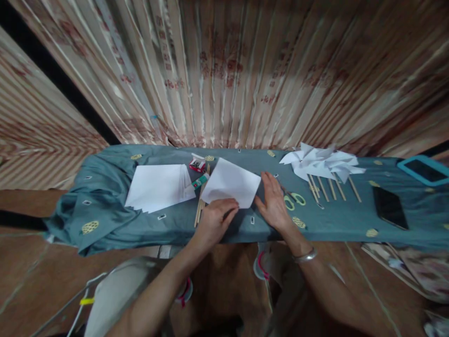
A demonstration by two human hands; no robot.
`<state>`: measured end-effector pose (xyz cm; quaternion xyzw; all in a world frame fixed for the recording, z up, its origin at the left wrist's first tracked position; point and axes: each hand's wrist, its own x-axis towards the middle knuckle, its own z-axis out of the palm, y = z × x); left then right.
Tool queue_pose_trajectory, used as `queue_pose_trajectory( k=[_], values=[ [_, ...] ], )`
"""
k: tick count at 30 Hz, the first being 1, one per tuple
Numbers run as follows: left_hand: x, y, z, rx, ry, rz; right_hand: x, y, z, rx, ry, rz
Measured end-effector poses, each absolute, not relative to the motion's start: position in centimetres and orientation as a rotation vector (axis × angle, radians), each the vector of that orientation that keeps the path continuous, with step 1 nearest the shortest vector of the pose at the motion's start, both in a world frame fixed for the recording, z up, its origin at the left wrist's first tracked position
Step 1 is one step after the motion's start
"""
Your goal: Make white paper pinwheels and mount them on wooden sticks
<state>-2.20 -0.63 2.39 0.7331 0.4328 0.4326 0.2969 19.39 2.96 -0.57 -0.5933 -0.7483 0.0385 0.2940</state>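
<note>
A white sheet of paper (231, 182) lies at an angle in front of me. The curled fingers and thumb of my left hand (218, 216) pinch its near edge. My right hand (272, 199) is at the sheet's right corner, fingers stretched out and thumb apart. Left of the sheet are several wooden sticks (198, 211), partly covered by it, a green-and-white glue stick (200, 181) and an opened small red box (197, 164) with dark small items inside. Scissors with pale green handles (293, 200) rest just beyond my right hand.
A stack of white paper (157, 185) lies at the left. Several white paper pinwheels (322, 161) on sticks lie at the right. Farther right are a black phone (390, 207) and a blue-framed tablet (426, 169). A pleated curtain (224, 70) hangs behind the cloth-covered table (115, 196).
</note>
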Motion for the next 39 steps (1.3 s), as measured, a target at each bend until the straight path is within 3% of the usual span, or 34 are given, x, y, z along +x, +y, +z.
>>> queue_pose_trajectory(
  k=[4, 9, 19, 26, 32, 39],
  values=[
    [0.8, -1.1, -0.2, 2.034, 1.064, 0.905, 22.5, 0.7, -0.9, -1.626, -2.201, 0.134],
    [1.5, -1.7, -0.1, 1.937, 1.038, 0.893, 23.4, -1.6, -0.2, -1.367, -2.312, 0.397],
    [-1.0, 0.3, -1.4, 2.028, 1.324, 0.839, 21.8, 0.0, -0.8, -1.472, -2.002, 0.697],
    [-2.7, 1.1, -2.7, 2.018, 1.391, 0.809, 20.8, 1.6, -1.4, -1.592, -1.827, 0.648],
    [-2.1, 0.1, -1.9, 2.486, 1.371, 0.889, 20.3, 2.3, -2.6, -1.492, -1.963, 0.445],
    [0.1, -1.9, -2.5, 2.807, 1.071, 0.657, 20.0, 3.1, -2.9, -1.456, -2.044, 0.318]
  ],
)
